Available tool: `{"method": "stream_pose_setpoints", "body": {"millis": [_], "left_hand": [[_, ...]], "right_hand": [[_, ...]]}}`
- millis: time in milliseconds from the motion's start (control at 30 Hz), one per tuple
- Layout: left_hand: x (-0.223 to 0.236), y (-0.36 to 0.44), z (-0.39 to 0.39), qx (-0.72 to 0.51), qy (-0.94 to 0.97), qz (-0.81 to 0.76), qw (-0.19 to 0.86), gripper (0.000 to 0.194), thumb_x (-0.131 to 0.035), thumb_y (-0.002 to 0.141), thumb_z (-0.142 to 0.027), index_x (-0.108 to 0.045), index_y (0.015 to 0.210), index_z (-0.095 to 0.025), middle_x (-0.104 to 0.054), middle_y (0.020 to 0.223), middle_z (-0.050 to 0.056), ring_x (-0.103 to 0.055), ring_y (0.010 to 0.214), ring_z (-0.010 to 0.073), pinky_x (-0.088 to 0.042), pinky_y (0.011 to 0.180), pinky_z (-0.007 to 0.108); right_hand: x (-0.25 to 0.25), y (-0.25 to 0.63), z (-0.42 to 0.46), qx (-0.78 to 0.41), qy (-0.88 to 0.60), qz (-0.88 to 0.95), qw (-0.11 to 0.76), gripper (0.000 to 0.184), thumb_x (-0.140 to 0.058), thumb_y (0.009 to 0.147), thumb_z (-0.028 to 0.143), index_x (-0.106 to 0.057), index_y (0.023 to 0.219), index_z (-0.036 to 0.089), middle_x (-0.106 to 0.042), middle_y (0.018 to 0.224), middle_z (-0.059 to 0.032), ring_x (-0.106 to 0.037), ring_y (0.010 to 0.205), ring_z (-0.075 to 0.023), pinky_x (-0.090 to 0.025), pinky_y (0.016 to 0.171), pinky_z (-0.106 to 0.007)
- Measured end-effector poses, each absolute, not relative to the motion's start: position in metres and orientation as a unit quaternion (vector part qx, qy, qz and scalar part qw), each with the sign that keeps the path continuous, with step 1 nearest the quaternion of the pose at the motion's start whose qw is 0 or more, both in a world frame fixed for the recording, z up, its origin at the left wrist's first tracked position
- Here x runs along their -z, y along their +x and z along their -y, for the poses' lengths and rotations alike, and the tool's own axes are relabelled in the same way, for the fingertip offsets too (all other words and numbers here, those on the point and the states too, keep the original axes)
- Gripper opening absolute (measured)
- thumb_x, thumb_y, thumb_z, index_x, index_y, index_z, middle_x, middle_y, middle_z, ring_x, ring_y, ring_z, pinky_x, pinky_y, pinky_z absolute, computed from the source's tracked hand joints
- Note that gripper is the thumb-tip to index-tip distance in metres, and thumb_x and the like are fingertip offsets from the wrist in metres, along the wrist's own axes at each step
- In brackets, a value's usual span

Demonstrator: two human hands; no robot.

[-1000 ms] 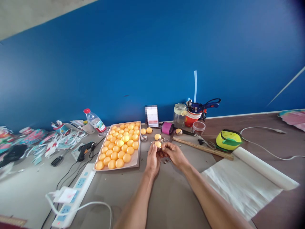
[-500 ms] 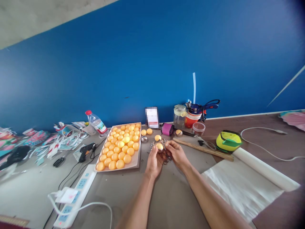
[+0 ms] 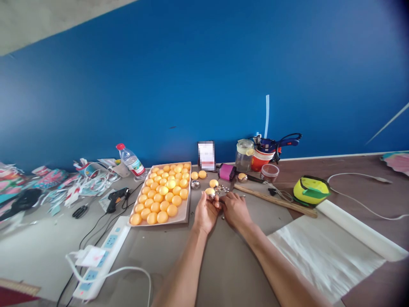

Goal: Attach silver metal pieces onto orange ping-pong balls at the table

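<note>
Left grip [image 3: 205,215] on ball [image 3: 210,192], tray [image 3: 183,214] of balls [image 3: 163,190]

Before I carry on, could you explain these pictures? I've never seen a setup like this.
There is no machine here: these are a person's two bare hands, and every picture comes from one camera worn on that person's head, looking forward and down. The left hand holds a ball, orange with shiny silver bits on it. The right hand is low over the table, close to some small shiny pieces; whether it grips one is hidden. Left of the hands is a tray of orange balls, with a bottle behind it. To the right lie a wooden stick and a white sheet.
</note>
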State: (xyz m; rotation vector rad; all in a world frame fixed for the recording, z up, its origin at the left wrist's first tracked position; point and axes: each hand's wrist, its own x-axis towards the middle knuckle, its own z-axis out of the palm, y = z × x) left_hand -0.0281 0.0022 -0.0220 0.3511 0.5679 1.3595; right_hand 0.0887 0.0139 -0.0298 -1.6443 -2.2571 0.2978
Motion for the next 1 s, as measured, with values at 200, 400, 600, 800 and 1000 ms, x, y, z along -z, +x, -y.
{"method": "stream_pose_setpoints", "body": {"millis": [200,400,600,800,1000], "left_hand": [[0.020,-0.028,-0.002,-0.619,0.163,-0.273,0.719,0.032,-0.059,0.079,-0.047,-0.055,0.074,-0.015,-0.054,0.070,0.002,-0.043,0.054,0.0092,-0.038,0.057,0.024],[0.019,-0.030,-0.002,-0.618,0.165,-0.277,0.717,0.032,-0.058,0.080,-0.046,-0.056,0.073,-0.015,-0.054,0.070,0.003,-0.044,0.055,0.0096,-0.039,0.058,0.024],[0.021,-0.031,-0.003,-0.625,0.150,-0.285,0.711,0.031,-0.061,0.078,-0.046,-0.055,0.072,-0.016,-0.056,0.069,0.003,-0.046,0.055,0.0102,-0.039,0.058,0.025],[0.020,-0.031,-0.003,-0.620,0.133,-0.285,0.719,0.030,-0.064,0.077,-0.044,-0.056,0.072,-0.016,-0.057,0.067,0.003,-0.047,0.055,0.0106,-0.038,0.057,0.024],[0.020,-0.029,-0.003,-0.623,0.135,-0.278,0.719,0.029,-0.064,0.077,-0.042,-0.058,0.072,-0.014,-0.058,0.067,0.003,-0.048,0.056,0.0107,-0.038,0.057,0.024]], "right_hand": [[0.031,0.084,-0.014,-0.120,-0.575,0.785,0.197,0.029,-0.042,0.084,0.015,-0.061,0.106,0.020,-0.063,0.103,-0.0095,-0.055,0.095,-0.0215,-0.030,0.078,-0.031],[0.031,0.081,-0.018,-0.123,-0.551,0.802,0.196,0.021,-0.044,0.084,0.016,-0.064,0.088,0.021,-0.065,0.092,-0.0075,-0.056,0.090,-0.0209,-0.032,0.075,-0.030],[0.037,0.086,-0.024,-0.236,-0.540,0.705,0.395,0.022,-0.041,0.083,0.019,-0.063,0.081,0.020,-0.064,0.088,-0.0065,-0.058,0.083,-0.0187,-0.038,0.075,-0.029],[0.034,0.090,-0.028,-0.444,-0.486,0.500,0.562,0.012,-0.055,0.076,0.033,-0.059,0.075,0.021,-0.056,0.059,0.0013,-0.050,0.054,-0.0149,-0.036,0.053,-0.026],[0.028,0.084,-0.025,-0.591,-0.404,0.410,0.565,0.028,-0.067,0.067,0.043,-0.064,0.078,0.017,-0.050,0.055,0.0043,-0.040,0.049,-0.0093,-0.031,0.049,-0.024]]}}
